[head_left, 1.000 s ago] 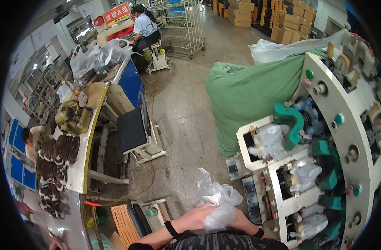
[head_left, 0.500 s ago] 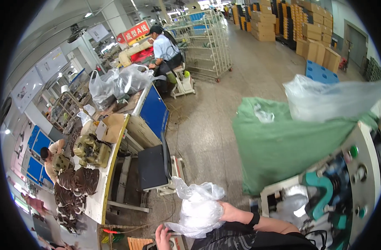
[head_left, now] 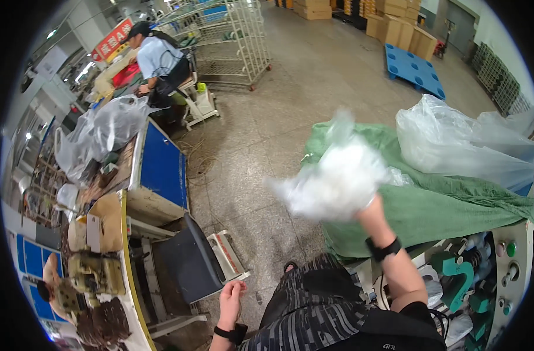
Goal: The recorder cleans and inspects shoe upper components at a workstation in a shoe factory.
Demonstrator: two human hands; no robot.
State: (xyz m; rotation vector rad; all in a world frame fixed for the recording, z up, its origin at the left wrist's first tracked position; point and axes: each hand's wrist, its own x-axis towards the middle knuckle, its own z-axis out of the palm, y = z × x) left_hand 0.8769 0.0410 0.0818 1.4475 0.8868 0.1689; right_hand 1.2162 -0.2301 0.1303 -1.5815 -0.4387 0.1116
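Note:
My right hand (head_left: 370, 212) grips a bundle of clear white plastic bags (head_left: 343, 181), blurred by motion and held up in front of a big green sack (head_left: 360, 234). Parts of the sack are covered by the bundle. My left hand (head_left: 231, 292) is low in the middle, beside the black chair, with its fingers curled in and nothing visible in them. On the sack's right part rests a large translucent plastic bag (head_left: 448, 137). A smaller piece of clear plastic (head_left: 400, 177) lies on the sack next to the bundle.
A machine with teal parts (head_left: 458, 275) stands at my right. To the left are a black chair (head_left: 188, 257), a yellow-edged table with a sewing machine (head_left: 94, 275), and a blue-sided cabinet (head_left: 161, 167). A co-worker (head_left: 161, 58) sits beyond, near a wire rack cart (head_left: 234, 47). A blue pallet (head_left: 416, 70) lies farther off.
The bundle has gone from low in front of my body up and right to the green sack, in my right hand. My left hand is now apart from it. The view has turned right.

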